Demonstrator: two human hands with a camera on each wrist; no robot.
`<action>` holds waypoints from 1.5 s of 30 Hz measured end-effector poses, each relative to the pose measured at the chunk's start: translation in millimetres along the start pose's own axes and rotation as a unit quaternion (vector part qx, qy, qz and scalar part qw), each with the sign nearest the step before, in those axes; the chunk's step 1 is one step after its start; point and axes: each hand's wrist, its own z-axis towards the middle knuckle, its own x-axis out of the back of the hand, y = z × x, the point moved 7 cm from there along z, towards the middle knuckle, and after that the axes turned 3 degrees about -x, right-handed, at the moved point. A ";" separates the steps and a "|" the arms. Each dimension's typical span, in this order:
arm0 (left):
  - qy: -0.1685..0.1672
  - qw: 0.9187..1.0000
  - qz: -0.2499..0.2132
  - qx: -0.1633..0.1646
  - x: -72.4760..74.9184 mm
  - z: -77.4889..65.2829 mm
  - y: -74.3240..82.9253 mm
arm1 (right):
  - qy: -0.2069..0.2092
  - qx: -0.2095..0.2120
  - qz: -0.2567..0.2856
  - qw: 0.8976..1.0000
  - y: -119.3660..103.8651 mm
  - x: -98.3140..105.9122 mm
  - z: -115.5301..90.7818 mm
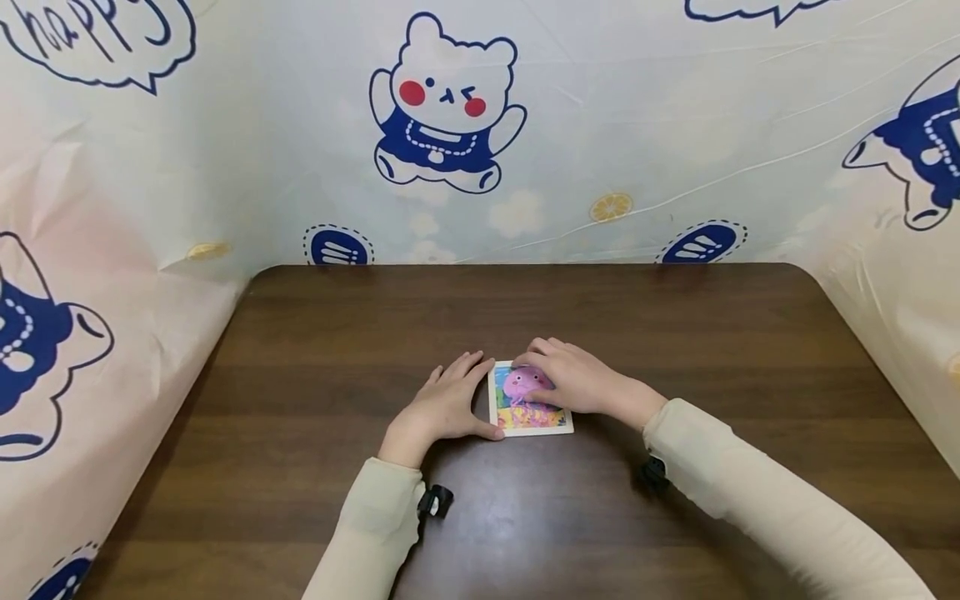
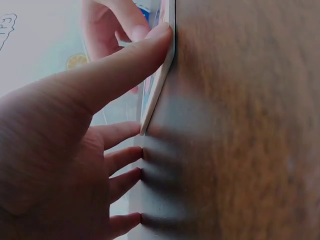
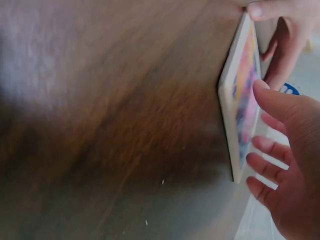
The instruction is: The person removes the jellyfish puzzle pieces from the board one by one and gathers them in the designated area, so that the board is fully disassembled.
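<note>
A thin square picture board (image 1: 528,414) with a white border lies flat on the brown table. Its print is a pink cartoon creature over yellow and pink patterns. My left hand (image 1: 442,407) is spread along the board's left side, thumb on the near corner, index fingertip at the far one. Over the right part of the picture my right hand (image 1: 576,377) arches with loosely bent fingers, covering some of it. In the right wrist view, its thumb (image 3: 272,102) is right at the picture surface and the fingertips (image 3: 254,162) hover close beside the far edge.
The wooden table (image 1: 337,333) stretches around the board on all sides. Behind it and to both sides hangs a pale curtain (image 1: 570,150) with cartoon bears. A black wrist device (image 1: 437,502) sits at the left cuff, and another (image 1: 654,473) at the right.
</note>
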 end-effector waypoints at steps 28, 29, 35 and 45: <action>0.004 0.999 0.002 -0.036 4.7 9.3 -8.7 | -0.083 0.108 -0.071 0.988 1.2 -10.6 30.7; 0.006 0.999 0.001 -0.038 4.8 9.5 -9.2 | -0.086 0.113 -0.080 0.987 0.5 -10.8 31.2; 0.007 0.999 0.000 -0.040 3.5 10.3 -11.3 | -0.102 0.141 -0.121 0.977 -0.8 -13.4 34.0; 0.003 0.999 0.008 -0.038 4.8 9.1 -10.8 | -0.107 0.150 -0.121 0.975 -1.9 -14.6 35.6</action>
